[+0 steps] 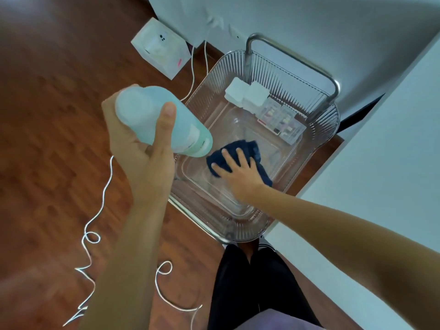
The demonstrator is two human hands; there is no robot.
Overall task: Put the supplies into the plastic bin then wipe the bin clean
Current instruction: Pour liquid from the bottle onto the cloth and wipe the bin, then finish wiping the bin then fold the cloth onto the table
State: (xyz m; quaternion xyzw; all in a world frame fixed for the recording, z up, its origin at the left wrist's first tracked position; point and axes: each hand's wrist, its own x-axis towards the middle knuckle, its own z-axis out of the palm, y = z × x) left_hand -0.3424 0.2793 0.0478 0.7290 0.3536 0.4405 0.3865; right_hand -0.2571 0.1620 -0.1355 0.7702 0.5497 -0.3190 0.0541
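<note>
A clear ribbed plastic bin [316, 144] stands on the wooden floor in front of me. My left hand [140, 148] grips a pale green bottle [147, 113], held tilted above the bin's left rim. My right hand [235, 172] presses flat on a dark blue cloth [247, 148] lying on the bin's bottom. At the bin's far end sit two white blocks [247, 95] and a clear case with small coloured items [283, 121].
A metal handle frame [295, 53] rises behind the bin. A white box [159, 47] sits on the floor by the wall. White cable [104, 194] curls across the floor at left. A white surface [381, 163] borders the bin's right side.
</note>
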